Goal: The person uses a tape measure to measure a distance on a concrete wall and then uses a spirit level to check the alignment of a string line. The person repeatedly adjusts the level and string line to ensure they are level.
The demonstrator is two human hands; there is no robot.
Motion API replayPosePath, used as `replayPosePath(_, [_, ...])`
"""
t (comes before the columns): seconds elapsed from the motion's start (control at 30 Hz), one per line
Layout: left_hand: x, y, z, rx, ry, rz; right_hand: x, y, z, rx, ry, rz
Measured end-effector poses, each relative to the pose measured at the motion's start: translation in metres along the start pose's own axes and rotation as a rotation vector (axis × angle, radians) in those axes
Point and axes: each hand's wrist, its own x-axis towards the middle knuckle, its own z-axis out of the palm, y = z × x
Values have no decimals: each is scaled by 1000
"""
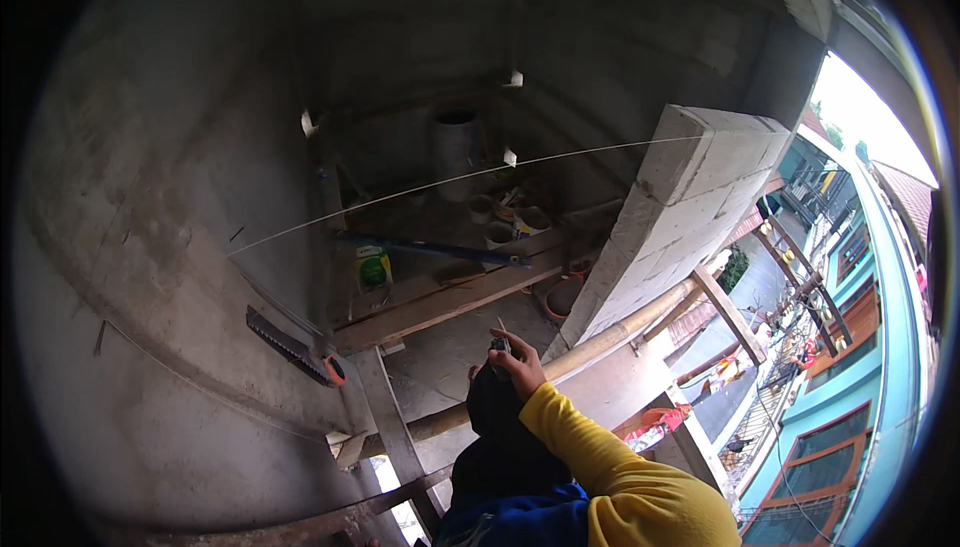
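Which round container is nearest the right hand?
Nearest the right hand is the orange-rimmed basin beside the pale block wall, this side of the wooden plank; the other containers stand beyond it.

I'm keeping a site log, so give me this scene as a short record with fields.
Right hand: yellow sleeve, closed around a small dark object, kind unclear
Saw: by the left wall, orange handle toward the lower right
String: stretched between the left wall and the block wall
Pole: running along the foot of the block wall
Outside: turquoise building at right
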Motion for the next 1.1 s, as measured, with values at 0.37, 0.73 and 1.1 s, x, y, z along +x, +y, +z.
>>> replayPosePath(0.37, [-9,22,-5,204,17,50,1,7,0,-26,-13,-10])
replayPosePath(0.73, [22,-69,20,-152,-60,82,0,0,2,-49,12,-22])
replayPosePath(1.1, [17,-35,2,176,-162,57,2,5,2,-30,2,-10])
